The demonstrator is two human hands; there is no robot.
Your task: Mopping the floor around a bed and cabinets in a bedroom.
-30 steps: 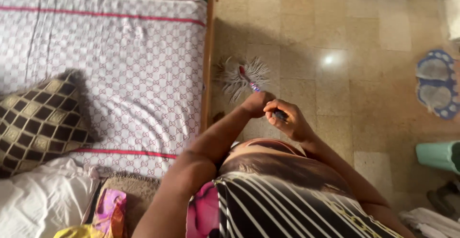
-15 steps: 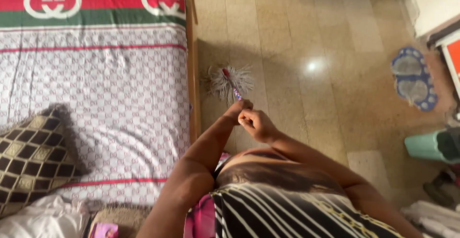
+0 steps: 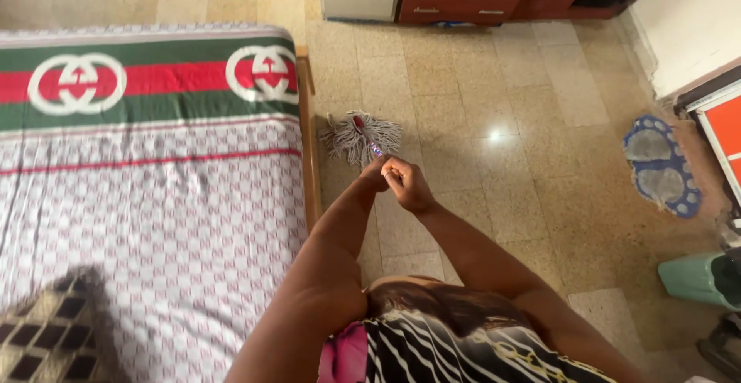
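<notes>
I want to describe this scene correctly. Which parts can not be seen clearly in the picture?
All in the head view:
- Mop handle: mostly hidden by the left hand and right hand, so the grip is unclear.
- Checked pillow: cut off by the bottom edge.
- Green bin: cut off by the right edge.

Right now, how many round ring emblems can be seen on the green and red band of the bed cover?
2. One emblem lies near the left of the band, the other emblem near its right end by the bed edge. More may be hidden beyond the left frame edge.
</notes>
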